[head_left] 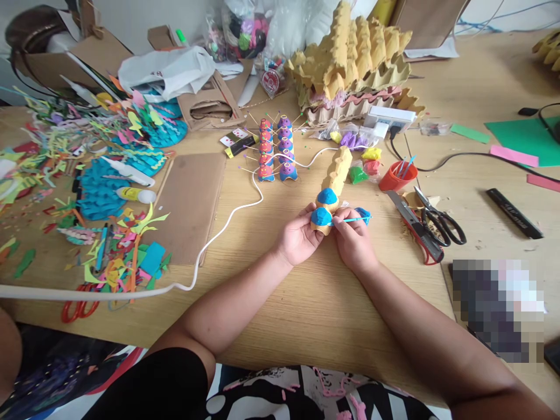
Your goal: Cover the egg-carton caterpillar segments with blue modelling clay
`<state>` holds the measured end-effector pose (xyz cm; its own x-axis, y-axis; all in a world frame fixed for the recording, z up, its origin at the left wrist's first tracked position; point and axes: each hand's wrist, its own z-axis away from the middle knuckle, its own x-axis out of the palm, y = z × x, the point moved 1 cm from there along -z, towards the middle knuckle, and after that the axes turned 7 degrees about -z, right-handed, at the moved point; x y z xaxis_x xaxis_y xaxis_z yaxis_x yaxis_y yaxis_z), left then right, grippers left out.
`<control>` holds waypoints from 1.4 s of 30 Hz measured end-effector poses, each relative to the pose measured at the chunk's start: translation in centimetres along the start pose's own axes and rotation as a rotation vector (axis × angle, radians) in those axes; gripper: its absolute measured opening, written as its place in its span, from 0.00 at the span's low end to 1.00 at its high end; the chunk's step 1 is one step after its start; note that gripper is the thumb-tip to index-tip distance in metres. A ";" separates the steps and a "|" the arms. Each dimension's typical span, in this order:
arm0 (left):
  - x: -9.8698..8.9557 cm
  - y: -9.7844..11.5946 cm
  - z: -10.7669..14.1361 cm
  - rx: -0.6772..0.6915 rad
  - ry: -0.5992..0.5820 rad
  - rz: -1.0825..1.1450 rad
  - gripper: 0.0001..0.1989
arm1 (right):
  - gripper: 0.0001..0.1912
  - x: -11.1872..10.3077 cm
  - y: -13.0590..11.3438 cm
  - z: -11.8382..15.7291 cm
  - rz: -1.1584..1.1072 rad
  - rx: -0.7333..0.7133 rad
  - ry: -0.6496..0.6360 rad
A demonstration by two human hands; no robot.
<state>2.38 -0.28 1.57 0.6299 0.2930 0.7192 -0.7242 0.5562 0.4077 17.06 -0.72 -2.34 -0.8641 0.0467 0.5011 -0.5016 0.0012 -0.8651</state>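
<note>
My left hand (300, 236) grips the near end of a yellow egg carton strip (339, 169), which points away from me. Blue clay (321, 216) covers its two nearest bumps; the farther bumps are bare yellow. My right hand (355, 244) pinches a thin blue modelling tool (353, 219), its left end against the side of the nearest blue bump. Just behind the right fingers lies a lump of blue clay (363, 216). Two finished-looking carton strips, one red and blue (266, 150), one purple and blue (286, 147), stand farther back with pins stuck in them.
Stacked egg trays (350, 64) stand at the back. An orange cup (398, 176), a box cutter (415, 227) and black scissors (440, 221) lie to the right. A white cable (205, 248) crosses the table beside a cardboard sheet (188, 204). Paper scraps (118, 262) cover the left.
</note>
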 end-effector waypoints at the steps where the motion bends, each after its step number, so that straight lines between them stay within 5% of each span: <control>1: 0.0 0.0 0.0 0.005 -0.005 -0.001 0.16 | 0.24 0.0 0.0 0.0 0.006 0.002 0.002; 11: -0.6 -0.7 -0.6 0.103 -0.033 -0.088 0.09 | 0.24 0.2 -0.4 0.0 -0.055 -0.103 -0.006; 20: -0.4 -0.7 -0.6 0.118 -0.052 -0.122 0.06 | 0.22 0.1 -0.8 0.3 0.275 -0.341 -0.084; 42: -0.5 -1.2 -0.4 0.294 -0.069 -0.324 0.05 | 0.17 0.0 -0.6 1.1 0.316 -0.380 -0.050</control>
<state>3.05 -0.74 0.52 0.8247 0.0811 0.5597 -0.5474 0.3632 0.7540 17.29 -1.79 -1.81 -0.9772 0.0553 0.2050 -0.1721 0.3596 -0.9171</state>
